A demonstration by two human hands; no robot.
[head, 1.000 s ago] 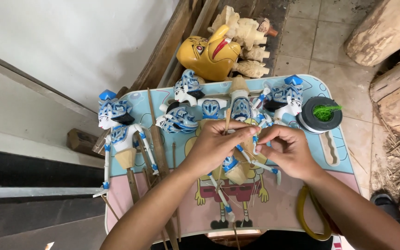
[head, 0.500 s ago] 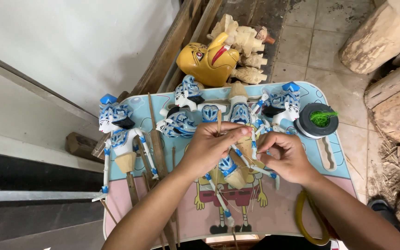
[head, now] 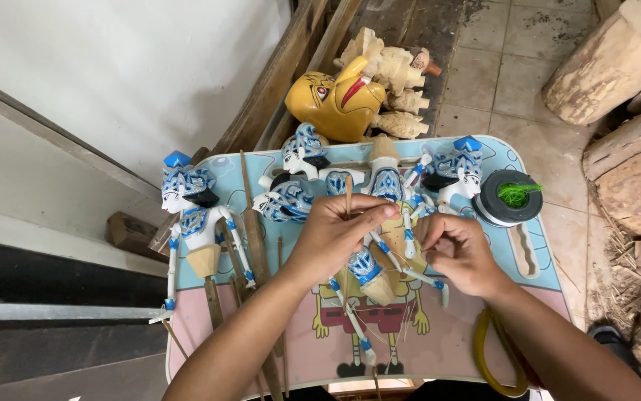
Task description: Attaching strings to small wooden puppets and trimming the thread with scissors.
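Puppets are crowding the far half of the tray table (head: 528,245), and one blue-and-white puppet (head: 194,223) is lying along its left edge with wooden sticks (head: 254,238) beside it. A black pot (head: 510,197) is blocking the right corner. Open surface is showing only near the front, around the yellow ring (head: 484,356)

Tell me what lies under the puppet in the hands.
Under the blue-and-white puppet lies the tray with its cartoon picture; the left hand and right hand cover the picture's top.
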